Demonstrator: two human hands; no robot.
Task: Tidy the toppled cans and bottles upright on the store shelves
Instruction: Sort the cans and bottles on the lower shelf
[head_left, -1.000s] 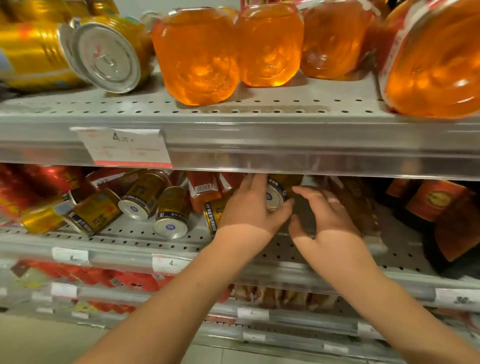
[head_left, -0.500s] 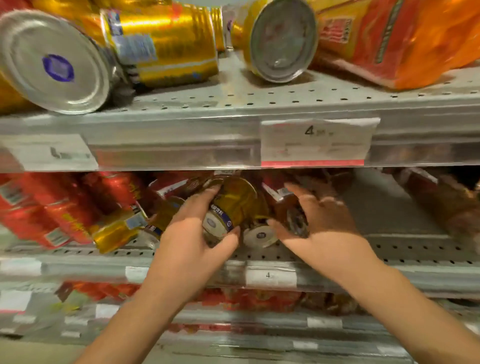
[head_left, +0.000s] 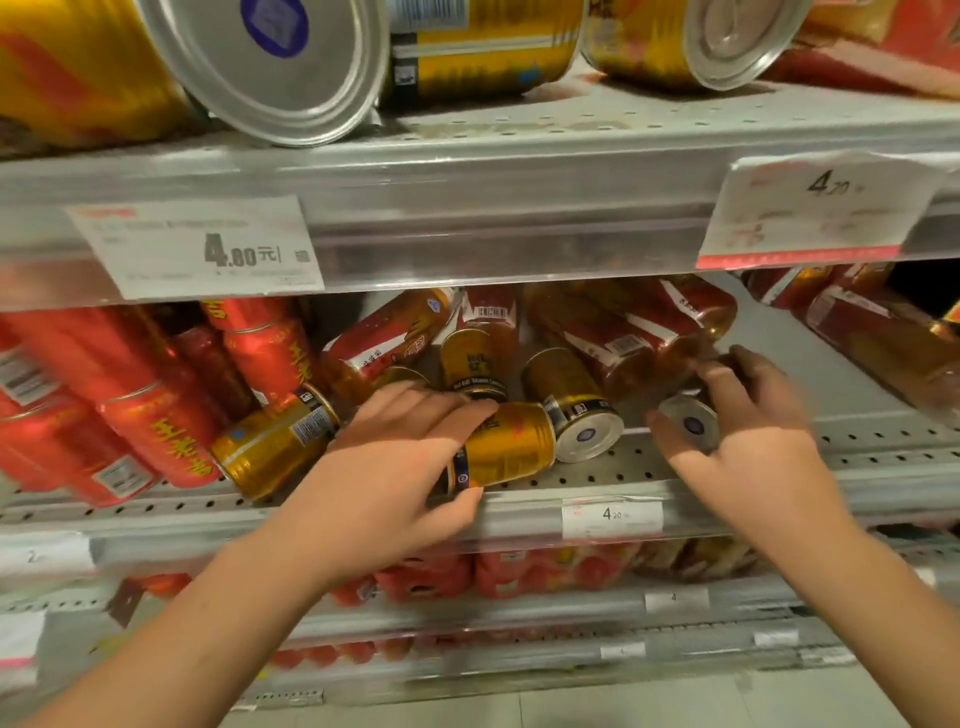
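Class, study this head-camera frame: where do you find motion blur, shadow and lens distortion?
Head view: the right hand, curled round a silver-ended can, is smeared by motion blur, its fingers shadowed under the grey metal upper shelf; head view: the left hand and the toppled gold drink can it grips look sharper; head view: wide-angle distortion swells the large gold can above.

Dim warm store light, motion-blurred right hand (head_left: 748, 431), wide-angle bowed edges.

Your gold can (head_left: 511, 449) lies on its side at the shelf (head_left: 649, 470) front; a second gold can (head_left: 571, 400) beside it and a blurred third can (head_left: 688, 423) (silver bases toward you) are toppled too.
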